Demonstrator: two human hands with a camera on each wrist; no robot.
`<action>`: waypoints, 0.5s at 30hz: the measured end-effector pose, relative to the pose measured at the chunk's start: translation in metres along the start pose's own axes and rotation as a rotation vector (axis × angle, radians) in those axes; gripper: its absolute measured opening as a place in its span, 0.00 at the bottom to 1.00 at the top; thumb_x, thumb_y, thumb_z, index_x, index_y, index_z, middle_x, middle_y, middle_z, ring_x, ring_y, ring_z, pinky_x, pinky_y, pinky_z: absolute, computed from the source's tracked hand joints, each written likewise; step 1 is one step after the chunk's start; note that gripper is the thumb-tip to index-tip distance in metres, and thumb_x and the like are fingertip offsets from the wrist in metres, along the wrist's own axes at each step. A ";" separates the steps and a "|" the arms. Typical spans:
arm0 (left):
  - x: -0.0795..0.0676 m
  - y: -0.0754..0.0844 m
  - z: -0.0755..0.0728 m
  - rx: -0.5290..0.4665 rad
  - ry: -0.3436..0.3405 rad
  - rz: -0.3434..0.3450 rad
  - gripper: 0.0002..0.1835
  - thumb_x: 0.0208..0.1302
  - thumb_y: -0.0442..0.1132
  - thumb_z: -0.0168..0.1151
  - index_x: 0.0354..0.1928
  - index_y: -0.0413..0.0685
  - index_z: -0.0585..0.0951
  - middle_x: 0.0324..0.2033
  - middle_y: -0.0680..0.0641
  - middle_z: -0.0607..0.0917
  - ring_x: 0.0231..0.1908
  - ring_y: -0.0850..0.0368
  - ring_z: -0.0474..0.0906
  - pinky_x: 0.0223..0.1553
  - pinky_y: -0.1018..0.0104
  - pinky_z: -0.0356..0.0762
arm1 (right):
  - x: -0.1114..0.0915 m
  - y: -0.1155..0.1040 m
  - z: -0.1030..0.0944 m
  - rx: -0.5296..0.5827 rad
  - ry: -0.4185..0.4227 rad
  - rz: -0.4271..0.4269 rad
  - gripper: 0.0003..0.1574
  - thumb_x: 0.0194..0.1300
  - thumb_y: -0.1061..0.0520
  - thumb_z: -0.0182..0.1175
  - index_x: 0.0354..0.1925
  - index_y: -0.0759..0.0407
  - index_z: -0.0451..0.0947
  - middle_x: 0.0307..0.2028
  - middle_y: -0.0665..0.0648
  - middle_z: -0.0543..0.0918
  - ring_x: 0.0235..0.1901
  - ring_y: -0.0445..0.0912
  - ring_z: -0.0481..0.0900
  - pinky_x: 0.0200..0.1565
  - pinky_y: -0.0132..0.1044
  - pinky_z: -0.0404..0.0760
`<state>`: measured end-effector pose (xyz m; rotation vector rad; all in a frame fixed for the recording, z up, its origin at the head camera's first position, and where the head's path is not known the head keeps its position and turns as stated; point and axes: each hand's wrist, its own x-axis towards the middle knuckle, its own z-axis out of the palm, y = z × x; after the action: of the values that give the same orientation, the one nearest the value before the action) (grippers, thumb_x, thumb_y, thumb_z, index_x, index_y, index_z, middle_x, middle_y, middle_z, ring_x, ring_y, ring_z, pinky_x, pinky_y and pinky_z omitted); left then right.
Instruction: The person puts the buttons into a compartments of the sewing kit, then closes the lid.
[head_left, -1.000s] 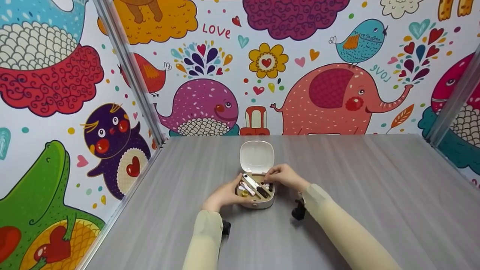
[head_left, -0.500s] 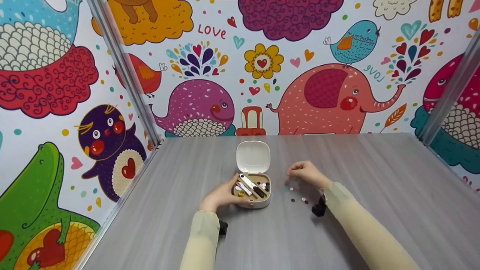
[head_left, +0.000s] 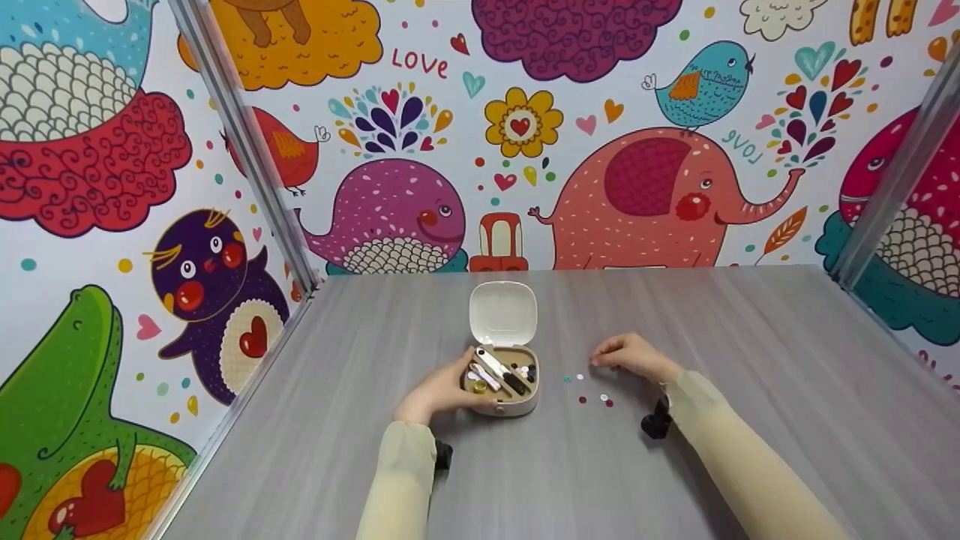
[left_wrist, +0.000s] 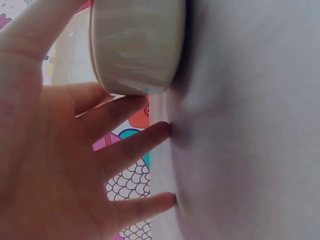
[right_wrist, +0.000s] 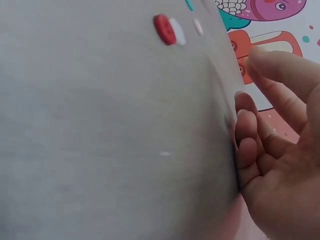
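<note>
A small white box (head_left: 519, 409) stands on the table, its lid (head_left: 503, 313) raised behind it. My left hand (head_left: 436, 390) grips the box from the left, thumb at the front. In the left wrist view the fingers spread below the box wall (left_wrist: 137, 47). Inside lie a white-and-black tool (head_left: 501, 370), a white-and-pink piece (head_left: 486, 377), a gold round piece (head_left: 478, 387) and small buttons (head_left: 525, 370). My right hand (head_left: 634, 356) is low over the table, thumb and index fingertips together in a pinch; they hide the small thing, seemingly a button, between them.
Several loose buttons lie between box and right hand: teal (head_left: 568, 379), pale (head_left: 580, 376), white (head_left: 604, 397) and dark red ones (head_left: 583, 400). Behind the grey table (head_left: 420, 322) rises a patterned wall (head_left: 517, 187), with metal posts (head_left: 247, 142) at the corners.
My right hand has left the box's right compartment, moved right, then lowered toward the table beside the loose buttons. My left hand keeps its grip on the box. The head view has shifted slightly.
</note>
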<state>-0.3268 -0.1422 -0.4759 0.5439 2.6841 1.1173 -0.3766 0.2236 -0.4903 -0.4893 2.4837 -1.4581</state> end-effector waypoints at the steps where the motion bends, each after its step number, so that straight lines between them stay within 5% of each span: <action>1: 0.000 0.000 0.000 -0.004 0.000 0.002 0.61 0.46 0.55 0.76 0.75 0.39 0.51 0.69 0.33 0.62 0.66 0.39 0.62 0.65 0.48 0.61 | 0.000 -0.001 0.000 -0.013 -0.012 0.006 0.15 0.61 0.58 0.66 0.42 0.69 0.84 0.36 0.56 0.86 0.32 0.43 0.74 0.35 0.32 0.74; 15: 0.000 0.001 0.001 -0.006 0.002 -0.014 0.62 0.45 0.56 0.77 0.75 0.41 0.51 0.69 0.33 0.61 0.66 0.37 0.60 0.65 0.46 0.60 | 0.004 -0.007 0.016 -0.099 -0.033 -0.001 0.11 0.57 0.62 0.68 0.40 0.64 0.87 0.38 0.58 0.87 0.38 0.41 0.79 0.42 0.33 0.77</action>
<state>-0.3264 -0.1411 -0.4757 0.5222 2.6819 1.1221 -0.3735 0.2057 -0.4917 -0.5286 2.5391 -1.3219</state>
